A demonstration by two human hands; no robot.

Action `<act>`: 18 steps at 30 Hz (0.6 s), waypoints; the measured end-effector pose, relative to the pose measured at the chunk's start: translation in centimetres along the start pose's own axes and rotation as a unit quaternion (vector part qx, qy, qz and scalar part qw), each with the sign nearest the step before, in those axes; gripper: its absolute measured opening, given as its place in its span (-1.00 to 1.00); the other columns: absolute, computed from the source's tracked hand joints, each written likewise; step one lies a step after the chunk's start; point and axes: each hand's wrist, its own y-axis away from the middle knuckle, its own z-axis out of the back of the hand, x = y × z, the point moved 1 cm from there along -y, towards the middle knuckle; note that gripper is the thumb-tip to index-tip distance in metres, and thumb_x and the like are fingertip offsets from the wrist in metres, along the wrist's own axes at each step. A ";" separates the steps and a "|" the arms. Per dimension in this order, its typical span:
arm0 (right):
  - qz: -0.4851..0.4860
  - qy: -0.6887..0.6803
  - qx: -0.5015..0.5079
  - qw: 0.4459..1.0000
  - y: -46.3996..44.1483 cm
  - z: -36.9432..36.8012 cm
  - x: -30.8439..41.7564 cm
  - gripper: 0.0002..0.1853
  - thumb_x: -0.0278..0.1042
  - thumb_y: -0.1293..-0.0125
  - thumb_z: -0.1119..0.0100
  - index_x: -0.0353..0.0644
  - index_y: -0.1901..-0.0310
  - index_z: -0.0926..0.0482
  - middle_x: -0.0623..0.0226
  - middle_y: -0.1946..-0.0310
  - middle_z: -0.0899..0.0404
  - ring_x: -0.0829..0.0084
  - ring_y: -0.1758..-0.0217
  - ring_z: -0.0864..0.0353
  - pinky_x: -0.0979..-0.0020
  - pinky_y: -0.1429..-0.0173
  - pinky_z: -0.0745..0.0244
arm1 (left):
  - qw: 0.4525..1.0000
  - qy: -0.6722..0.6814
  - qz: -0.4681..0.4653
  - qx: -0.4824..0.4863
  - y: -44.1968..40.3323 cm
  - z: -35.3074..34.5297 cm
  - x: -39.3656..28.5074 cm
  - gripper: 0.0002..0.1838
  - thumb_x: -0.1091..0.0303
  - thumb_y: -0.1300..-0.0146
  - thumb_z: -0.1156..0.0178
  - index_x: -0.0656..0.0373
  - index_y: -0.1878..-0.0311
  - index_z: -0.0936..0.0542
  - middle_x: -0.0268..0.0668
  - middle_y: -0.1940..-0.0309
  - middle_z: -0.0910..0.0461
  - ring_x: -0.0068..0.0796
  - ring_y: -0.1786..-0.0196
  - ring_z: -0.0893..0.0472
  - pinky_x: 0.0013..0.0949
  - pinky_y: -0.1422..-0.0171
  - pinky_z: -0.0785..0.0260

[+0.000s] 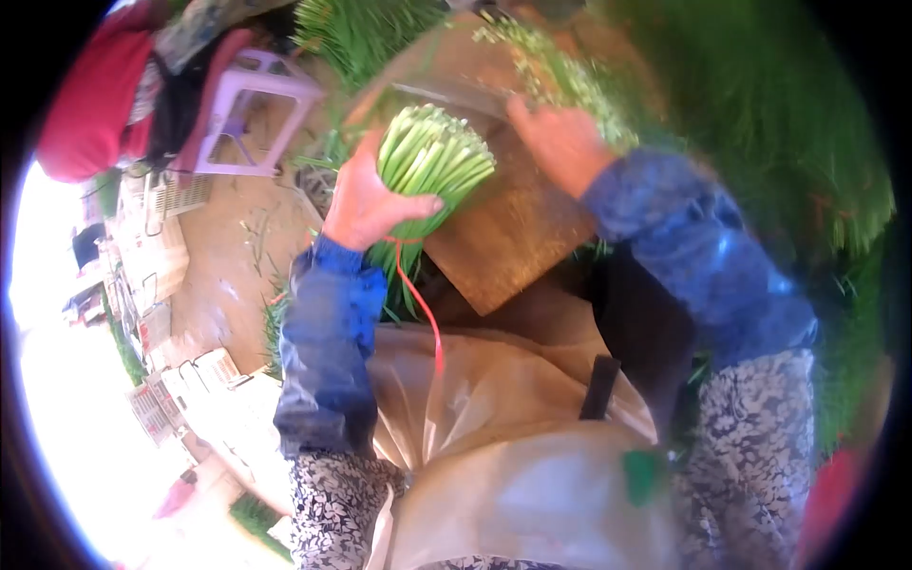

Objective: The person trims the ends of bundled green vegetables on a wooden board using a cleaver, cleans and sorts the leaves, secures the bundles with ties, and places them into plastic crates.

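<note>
My left hand (366,201) is wrapped round a thick bundle of green stalks, which look like garlic chives (435,157), with the pale cut ends facing up. A red tie (418,294) hangs from the bundle below my thumb. To the right, my right hand (565,142) is curled closed over a brown wooden board (508,228), apart from the bundle. A narrow grey strip (451,98) lies between that hand and the bundle's top; whether my fingers hold it is unclear.
Trimmed pale stalk ends (560,76) lie at the board's far side. Masses of green stalks (760,104) fill the right. A purple plastic stool (252,114) stands at the upper left, near a person in red (95,104). Crates (161,237) line the left side. A translucent apron (532,484) covers my lap.
</note>
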 end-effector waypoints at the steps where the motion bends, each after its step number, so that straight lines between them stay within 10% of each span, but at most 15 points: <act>1: 0.042 0.027 -0.053 0.997 0.7 -0.7 -0.4 -0.56 -0.50 -0.17 -0.09 -0.28 -0.13 -0.38 0.03 0.42 -0.55 0.10 0.38 -0.63 0.17 0.37 -0.49 | 1.000 -0.009 -0.014 -0.016 0.4 1.0 -1.7 -0.23 0.36 0.25 -0.53 0.33 -0.15 -0.50 -0.11 0.08 -0.66 -0.32 0.00 -0.63 -0.33 -0.21 -0.42; 8: 0.099 0.038 -0.127 0.986 2.2 1.3 2.0 -0.61 -0.46 -0.13 -0.15 -0.23 -0.05 -0.47 0.11 0.22 -0.51 0.10 0.33 -0.59 0.18 0.35 -0.49 | 0.971 0.044 -0.111 -0.209 10.4 11.0 -10.1 -0.47 0.36 0.00 -0.42 0.20 -0.11 -0.58 -0.21 0.02 -0.67 -0.24 -0.08 -0.61 -0.15 -0.28 -0.39; 12: 0.216 -0.371 -0.204 0.880 5.1 9.2 10.4 -0.84 -0.40 -0.15 -0.23 -0.22 0.23 -0.56 0.19 0.34 -0.58 0.10 0.30 -0.62 0.21 0.25 -0.56 | 0.934 -0.081 -0.113 -0.328 22.1 14.9 -10.6 -0.44 0.38 -0.11 -0.33 0.19 -0.22 -0.48 -0.20 -0.03 -0.62 -0.30 -0.10 -0.58 -0.22 -0.28 -0.38; 14: 0.384 -0.342 -0.292 0.806 7.0 11.3 14.8 -0.81 -0.39 -0.04 -0.26 -0.19 0.27 -0.57 0.31 0.35 -0.54 0.25 0.32 -0.58 0.32 0.25 -0.55 | 0.938 -0.155 -0.082 -0.300 27.7 13.7 -10.7 -0.43 0.39 -0.17 -0.29 0.18 -0.28 -0.43 -0.19 -0.05 -0.59 -0.33 -0.11 -0.57 -0.25 -0.28 -0.37; 18: 0.349 -0.382 -0.050 0.854 11.9 8.1 22.2 -0.53 -0.37 0.09 -0.33 -0.13 0.03 -0.58 0.17 -0.11 -0.44 0.15 -0.16 -0.44 0.15 -0.17 -0.38 | 0.960 -0.213 0.120 -0.136 38.0 12.5 -6.5 -0.40 0.41 -0.28 -0.20 0.17 -0.39 -0.33 -0.18 -0.10 -0.54 -0.38 -0.13 -0.54 -0.32 -0.28 -0.36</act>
